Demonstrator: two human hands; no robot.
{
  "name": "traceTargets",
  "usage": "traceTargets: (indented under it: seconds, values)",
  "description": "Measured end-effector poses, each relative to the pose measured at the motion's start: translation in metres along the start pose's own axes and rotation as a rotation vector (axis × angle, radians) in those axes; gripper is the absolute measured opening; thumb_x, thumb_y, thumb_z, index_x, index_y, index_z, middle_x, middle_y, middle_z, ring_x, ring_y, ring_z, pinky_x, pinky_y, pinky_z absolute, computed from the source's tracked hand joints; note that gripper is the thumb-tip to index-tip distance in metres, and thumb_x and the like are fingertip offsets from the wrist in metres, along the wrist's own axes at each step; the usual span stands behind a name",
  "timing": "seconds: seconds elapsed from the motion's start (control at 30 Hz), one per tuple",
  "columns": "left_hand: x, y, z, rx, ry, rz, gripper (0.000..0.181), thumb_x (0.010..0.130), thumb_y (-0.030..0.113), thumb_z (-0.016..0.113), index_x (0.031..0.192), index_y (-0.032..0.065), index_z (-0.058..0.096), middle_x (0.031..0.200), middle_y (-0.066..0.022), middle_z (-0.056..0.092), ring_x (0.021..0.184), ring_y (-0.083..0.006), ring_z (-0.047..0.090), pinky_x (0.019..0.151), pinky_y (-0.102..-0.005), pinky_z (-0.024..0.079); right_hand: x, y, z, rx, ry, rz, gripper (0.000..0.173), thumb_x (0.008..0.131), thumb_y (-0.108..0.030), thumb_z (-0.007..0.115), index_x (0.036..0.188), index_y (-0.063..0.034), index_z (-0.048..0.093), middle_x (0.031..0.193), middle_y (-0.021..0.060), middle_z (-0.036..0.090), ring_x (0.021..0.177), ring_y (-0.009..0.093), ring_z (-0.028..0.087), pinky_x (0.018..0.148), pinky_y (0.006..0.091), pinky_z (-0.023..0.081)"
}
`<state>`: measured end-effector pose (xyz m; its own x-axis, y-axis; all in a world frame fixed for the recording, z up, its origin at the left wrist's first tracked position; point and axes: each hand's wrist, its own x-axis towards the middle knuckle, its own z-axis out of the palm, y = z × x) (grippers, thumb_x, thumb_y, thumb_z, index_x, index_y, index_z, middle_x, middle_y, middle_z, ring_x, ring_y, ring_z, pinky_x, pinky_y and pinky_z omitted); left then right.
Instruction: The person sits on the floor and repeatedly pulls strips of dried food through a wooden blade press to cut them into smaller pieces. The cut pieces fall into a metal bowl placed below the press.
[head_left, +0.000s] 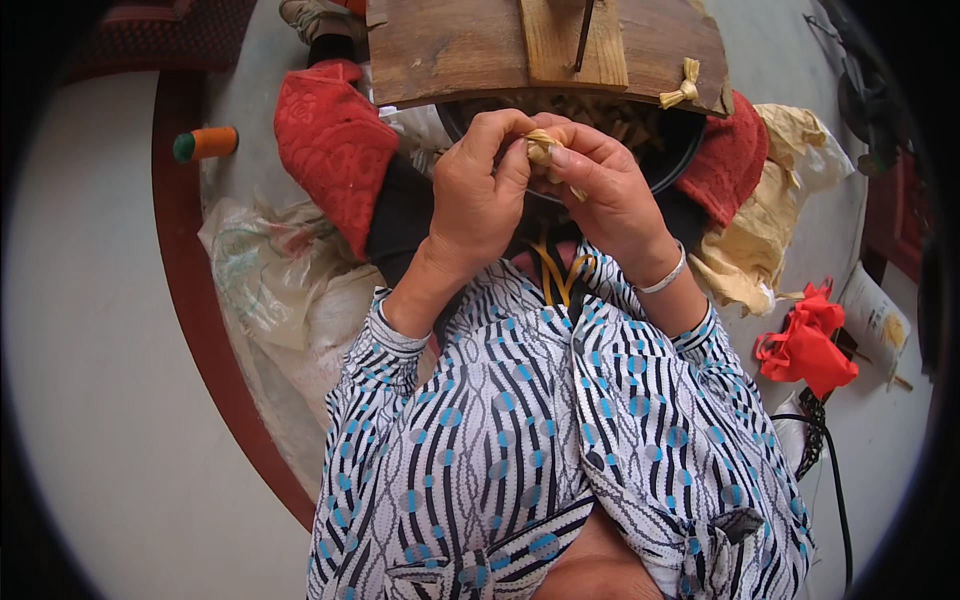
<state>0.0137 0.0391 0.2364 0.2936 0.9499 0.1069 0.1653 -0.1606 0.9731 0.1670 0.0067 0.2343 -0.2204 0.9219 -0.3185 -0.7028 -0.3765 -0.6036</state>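
Note:
Both hands meet over a black basin (694, 150), in front of my lap. My left hand (480, 187) pinches a small pale-yellow knot of folded plant fibre (541, 146) between thumb and fingers. From the other side my right hand (611, 176) grips the same piece, its thumb pressed along the edge. A short end hangs below the right thumb. A similar finished-looking fibre knot (681, 88) lies on the wooden board (450, 52), near its right corner. Several more tan pieces (637, 127) fill the basin, partly hidden by the hands.
A dark metal spike (585, 34) rises from a wooden block (540, 52) on the board. An orange and green spool (206, 144) stands on the left. Plastic bags (277, 262) lie at left; tan cloth or paper (750, 225) and a red bag (810, 341) lie right.

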Motion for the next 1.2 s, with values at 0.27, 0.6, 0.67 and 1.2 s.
traceTargets:
  seconds: [0.27, 0.6, 0.67, 1.2]
  values:
    - [-0.001, 0.000, 0.005, 0.148, 0.081, 0.037, 0.009, 0.088, 0.002, 0.061, 0.094, 0.0032, 0.055, 0.083, -0.0048, 0.058, 0.073, -0.0140, 0.058, 0.063, -0.0285, 0.048, -0.001, 0.003, -0.001, 0.097, 0.019, 0.024, 0.029, 0.095, -0.014, 0.061, 0.121, -0.0032, 0.059, 0.104, 0.0017, 0.065, 0.096, 0.011, 0.061, 0.086, 0.0300, 0.050]
    - [0.004, 0.005, 0.005, 0.435, 0.185, 0.380, 0.014, 0.082, -0.001, 0.064, 0.093, 0.0033, 0.057, 0.079, -0.0089, 0.055, 0.067, -0.0239, 0.057, 0.060, -0.0339, 0.046, -0.005, 0.003, -0.001, 0.112, -0.015, -0.041, 0.025, 0.095, -0.018, 0.063, 0.116, -0.0040, 0.062, 0.100, 0.0040, 0.066, 0.083, 0.013, 0.063, 0.072, 0.0285, 0.053]
    - [0.002, 0.010, 0.005, 0.317, 0.134, 0.310, 0.014, 0.085, -0.002, 0.062, 0.098, 0.0015, 0.059, 0.082, -0.0083, 0.057, 0.069, -0.0212, 0.060, 0.062, -0.0313, 0.048, -0.006, 0.005, -0.004, 0.132, -0.042, -0.045, 0.026, 0.095, -0.018, 0.063, 0.116, -0.0035, 0.062, 0.099, 0.0049, 0.066, 0.081, 0.013, 0.063, 0.071, 0.0279, 0.053]
    - [0.001, 0.012, -0.017, -0.572, -0.296, -0.370, 0.008, 0.092, 0.006, 0.061, 0.097, -0.0007, 0.061, 0.086, -0.0019, 0.064, 0.075, -0.0068, 0.059, 0.066, -0.0202, 0.048, -0.012, -0.027, 0.001, -0.356, -0.115, -0.007, 0.033, 0.084, 0.002, 0.067, 0.116, -0.0003, 0.058, 0.102, 0.0010, 0.062, 0.098, 0.009, 0.060, 0.088, 0.0242, 0.051]
